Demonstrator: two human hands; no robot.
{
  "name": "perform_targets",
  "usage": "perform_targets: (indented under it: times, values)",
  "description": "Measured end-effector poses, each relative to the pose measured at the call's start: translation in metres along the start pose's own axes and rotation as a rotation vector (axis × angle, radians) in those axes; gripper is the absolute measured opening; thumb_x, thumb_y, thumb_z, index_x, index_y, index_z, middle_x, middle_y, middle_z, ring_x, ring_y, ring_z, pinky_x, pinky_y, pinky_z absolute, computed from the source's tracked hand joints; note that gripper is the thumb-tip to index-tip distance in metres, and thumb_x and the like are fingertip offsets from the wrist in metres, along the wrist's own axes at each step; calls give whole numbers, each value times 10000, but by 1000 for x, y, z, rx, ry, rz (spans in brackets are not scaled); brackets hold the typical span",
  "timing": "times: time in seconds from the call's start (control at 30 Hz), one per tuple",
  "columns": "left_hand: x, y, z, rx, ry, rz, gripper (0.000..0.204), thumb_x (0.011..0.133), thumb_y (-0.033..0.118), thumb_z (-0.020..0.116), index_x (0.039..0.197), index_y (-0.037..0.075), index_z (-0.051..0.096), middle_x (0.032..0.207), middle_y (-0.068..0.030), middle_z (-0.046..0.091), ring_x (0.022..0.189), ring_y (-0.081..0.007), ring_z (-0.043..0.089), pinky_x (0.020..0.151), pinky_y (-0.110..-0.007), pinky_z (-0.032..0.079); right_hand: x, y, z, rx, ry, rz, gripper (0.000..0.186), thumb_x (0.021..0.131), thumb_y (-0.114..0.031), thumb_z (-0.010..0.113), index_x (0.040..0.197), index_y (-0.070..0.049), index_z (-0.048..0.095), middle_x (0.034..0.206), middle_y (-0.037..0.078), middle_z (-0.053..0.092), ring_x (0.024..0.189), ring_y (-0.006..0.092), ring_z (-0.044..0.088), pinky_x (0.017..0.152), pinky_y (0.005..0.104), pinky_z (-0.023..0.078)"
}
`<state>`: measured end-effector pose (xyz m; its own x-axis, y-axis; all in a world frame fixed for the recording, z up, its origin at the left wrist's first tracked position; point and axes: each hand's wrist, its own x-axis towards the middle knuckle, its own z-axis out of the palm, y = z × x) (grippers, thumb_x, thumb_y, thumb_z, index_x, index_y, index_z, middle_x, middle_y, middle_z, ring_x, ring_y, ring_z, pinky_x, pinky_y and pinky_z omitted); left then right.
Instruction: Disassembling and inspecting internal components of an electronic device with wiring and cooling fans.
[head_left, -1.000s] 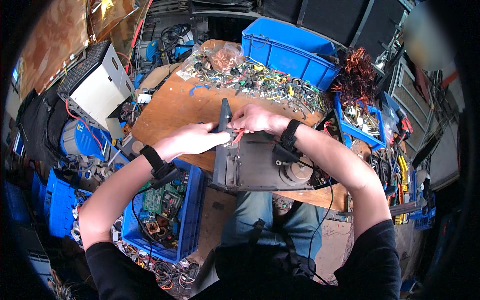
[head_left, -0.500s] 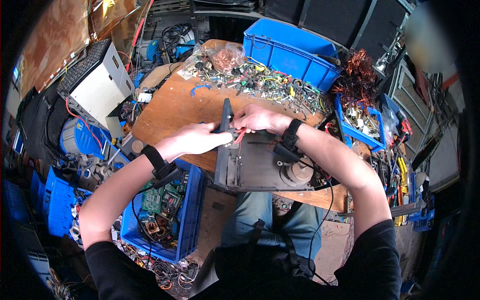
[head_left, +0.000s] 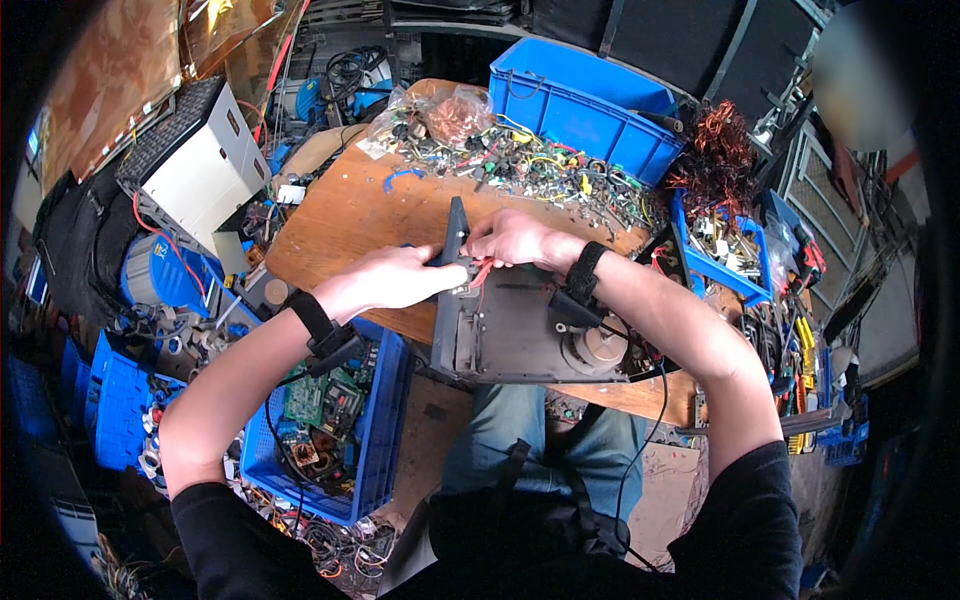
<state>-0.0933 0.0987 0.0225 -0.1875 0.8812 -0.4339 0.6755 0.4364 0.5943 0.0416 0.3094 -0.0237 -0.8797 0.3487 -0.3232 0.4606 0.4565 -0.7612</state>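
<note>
In the head view, a grey metal chassis [head_left: 520, 335] lies flat on the wooden table [head_left: 340, 215], long axis left to right, its upright end panel [head_left: 455, 235] at the left end. The left hand [head_left: 395, 278] and right hand [head_left: 515, 238] both pinch red wires [head_left: 480, 272] beside that panel. Loose scrap parts [head_left: 500, 160] lie beyond the chassis, and a blue bin of circuit boards [head_left: 330, 420] sits below its left end.

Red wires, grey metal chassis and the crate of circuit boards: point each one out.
red wires [head_left: 482, 272], head view, on the strands between the hands.
grey metal chassis [head_left: 520, 335], head view, on its flat top panel.
crate of circuit boards [head_left: 385, 420], head view, on its blue right wall.
</note>
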Motion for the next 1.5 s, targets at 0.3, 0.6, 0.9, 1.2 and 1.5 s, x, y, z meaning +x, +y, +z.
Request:
perform_targets:
  times: [0.3,0.6,0.9,1.2,1.5]
  values:
    - [1,-8,3,-40,27,24,833,970,672,540,1565,91,488,1469,-227,616,1360,-355,584,1127,-430,452,3,2,7,85,13,0,257,899,-275,766,1007,-47,810,825,25,757,669,113,662,583,288,514]
    - [-9,5,-1,2,35,24,799,1002,634,533,1527,32,512,1427,-241,639,1312,-353,615,1105,-435,464,-8,-8,6,34,23,-17,231,954,-256,714,1025,-48,785,831,-5,718,680,82,618,581,261,483]
    - [-3,1,2,11,40,19,808,1001,643,530,1541,41,504,1435,-228,639,1311,-349,618,1102,-428,466,-1,0,9,12,74,-66,257,906,-291,753,1008,-65,819,839,53,773,714,129,696,651,315,545]
    - [0,-7,2,1,38,21,828,942,732,511,1586,212,494,1462,-206,634,1362,-383,593,1108,-445,464,-9,-7,13,-37,140,-38,278,894,-286,747,1018,-44,807,851,57,783,758,134,727,702,312,576]
    - [-11,8,-2,-26,11,33,789,1005,623,537,1556,60,496,1468,-217,624,1349,-342,600,1135,-422,450,-8,-7,-1,91,-94,-9,185,1016,-228,711,1093,-69,766,861,-24,713,680,53,585,584,236,471]
